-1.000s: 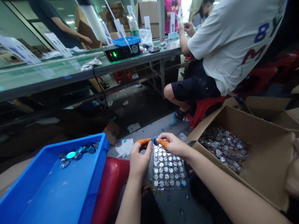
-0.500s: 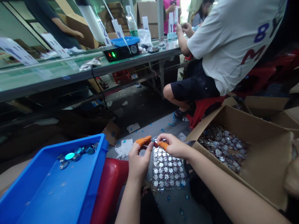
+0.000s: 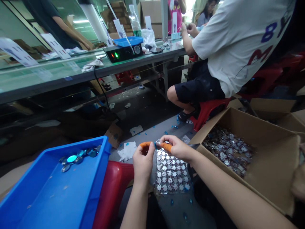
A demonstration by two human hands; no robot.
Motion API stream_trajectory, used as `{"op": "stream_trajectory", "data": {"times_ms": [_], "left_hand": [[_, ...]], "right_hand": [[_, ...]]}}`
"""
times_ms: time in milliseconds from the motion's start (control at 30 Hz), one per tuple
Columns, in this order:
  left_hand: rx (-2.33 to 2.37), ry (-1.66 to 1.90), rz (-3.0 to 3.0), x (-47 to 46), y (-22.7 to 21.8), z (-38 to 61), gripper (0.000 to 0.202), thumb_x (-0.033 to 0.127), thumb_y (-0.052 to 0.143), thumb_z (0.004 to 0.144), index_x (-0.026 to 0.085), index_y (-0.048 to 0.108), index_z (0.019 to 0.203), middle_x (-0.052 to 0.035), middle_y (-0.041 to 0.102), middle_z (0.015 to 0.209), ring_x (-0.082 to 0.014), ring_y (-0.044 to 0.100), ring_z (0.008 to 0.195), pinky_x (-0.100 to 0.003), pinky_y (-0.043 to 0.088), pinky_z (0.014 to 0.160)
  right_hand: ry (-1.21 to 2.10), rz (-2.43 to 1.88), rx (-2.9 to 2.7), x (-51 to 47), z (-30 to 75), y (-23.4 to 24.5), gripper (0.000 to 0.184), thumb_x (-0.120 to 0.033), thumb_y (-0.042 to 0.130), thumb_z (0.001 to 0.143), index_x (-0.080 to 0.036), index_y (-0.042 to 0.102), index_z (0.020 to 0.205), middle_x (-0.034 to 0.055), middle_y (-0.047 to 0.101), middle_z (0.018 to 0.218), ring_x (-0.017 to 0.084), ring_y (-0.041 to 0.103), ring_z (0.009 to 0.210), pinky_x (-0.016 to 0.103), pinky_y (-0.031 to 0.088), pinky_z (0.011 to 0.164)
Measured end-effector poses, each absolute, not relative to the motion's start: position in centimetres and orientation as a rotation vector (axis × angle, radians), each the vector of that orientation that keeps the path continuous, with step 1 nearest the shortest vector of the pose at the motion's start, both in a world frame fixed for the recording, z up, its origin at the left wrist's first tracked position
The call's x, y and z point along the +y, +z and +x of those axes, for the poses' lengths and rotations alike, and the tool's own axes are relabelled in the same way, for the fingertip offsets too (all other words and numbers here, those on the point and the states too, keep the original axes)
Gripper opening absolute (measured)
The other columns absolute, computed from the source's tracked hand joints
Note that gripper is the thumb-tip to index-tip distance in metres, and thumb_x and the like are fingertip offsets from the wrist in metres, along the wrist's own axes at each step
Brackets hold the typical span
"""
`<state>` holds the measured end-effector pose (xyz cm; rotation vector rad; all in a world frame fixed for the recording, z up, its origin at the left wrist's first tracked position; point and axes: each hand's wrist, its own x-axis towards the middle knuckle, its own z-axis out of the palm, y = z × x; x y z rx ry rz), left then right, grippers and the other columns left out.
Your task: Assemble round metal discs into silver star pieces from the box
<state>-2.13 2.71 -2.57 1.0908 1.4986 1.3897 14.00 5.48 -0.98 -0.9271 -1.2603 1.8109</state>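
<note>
My left hand and my right hand meet above a sheet of silvery scalloped discs, each with an orange cover on a finger. Pinched in my right hand is a small round shiny disc. Thumb and forefinger of my left hand close at its left edge, where a bit of blue shows; whether the blue bit is a separate piece is too small to tell. To the left, a blue tray holds several round metal discs, one with a bright turquoise face.
A cardboard box full of loose silvery pieces stands on my right. The blue tray rests by a red stool. Ahead, a person in a white shirt sits at a long bench bearing a black device. Blue scraps litter the floor.
My left hand has shifted slightly and its forefinger is more bent, its fingertips drawn a little left from the disc. My right hand stays nearly in place, and the disc's face shows more.
</note>
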Motion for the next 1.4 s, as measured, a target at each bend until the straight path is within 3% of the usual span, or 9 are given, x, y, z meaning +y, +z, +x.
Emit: {"op": "stream_trajectory", "data": {"times_ms": [200, 800, 1067, 1267, 1400], "left_hand": [[1.354, 1.474, 0.777, 2.9, -2.5, -1.6, 0.04, 0.046, 0.082, 0.07, 0.012, 0.066, 0.086, -0.0047, 0.066, 0.076, -0.0144, 0.059, 0.068, -0.024, 0.045, 0.063], [1.147, 1.472, 0.768, 1.9, -1.8, -0.8, 0.031, 0.04, 0.081, 0.075, 0.014, 0.066, 0.084, -0.0034, 0.065, 0.073, -0.0128, 0.057, 0.068, -0.023, 0.045, 0.066], [1.189, 1.426, 0.938, 1.5, -1.9, -0.4, 0.028, 0.041, 0.077, 0.08, 0.015, 0.068, 0.086, -0.0048, 0.068, 0.077, -0.0161, 0.063, 0.074, -0.026, 0.051, 0.072], [1.291, 1.327, 1.187, -1.2, 0.9, -0.8, 0.024, 0.042, 0.074, 0.084, 0.018, 0.071, 0.088, -0.0058, 0.07, 0.08, -0.0192, 0.067, 0.078, -0.028, 0.055, 0.074], [1.523, 1.153, 1.265, -8.1, 3.2, -2.1, 0.025, 0.049, 0.079, 0.075, 0.025, 0.074, 0.082, -0.0053, 0.071, 0.076, -0.0255, 0.068, 0.069, -0.036, 0.057, 0.062]], "right_hand": [[2.021, -0.683, -0.821, 5.3, 13.2, -0.5, 0.038, -0.04, 0.084, 0.074, -0.015, 0.056, 0.084, -0.0087, 0.041, 0.058, 0.002, 0.024, 0.045, 0.018, 0.015, 0.042], [2.041, -0.504, -0.432, 5.6, 12.5, -1.4, 0.022, -0.022, 0.079, 0.079, -0.012, 0.061, 0.087, -0.0068, 0.037, 0.064, 0.003, 0.019, 0.048, 0.013, 0.02, 0.038], [2.029, -0.562, -0.403, 5.8, 12.7, -1.2, 0.016, -0.02, 0.075, 0.081, -0.013, 0.061, 0.086, -0.007, 0.037, 0.064, 0.003, 0.014, 0.047, 0.013, 0.019, 0.037], [2.078, -0.499, -0.417, 5.9, 12.9, -1.0, 0.018, -0.02, 0.076, 0.081, -0.011, 0.061, 0.086, -0.0047, 0.044, 0.07, 0.001, 0.014, 0.047, 0.013, 0.016, 0.037], [2.117, -0.431, -0.414, 5.8, 13.0, -0.5, 0.019, -0.018, 0.077, 0.079, -0.011, 0.06, 0.085, -0.003, 0.05, 0.075, 0.002, 0.014, 0.048, 0.014, 0.014, 0.039]]}}
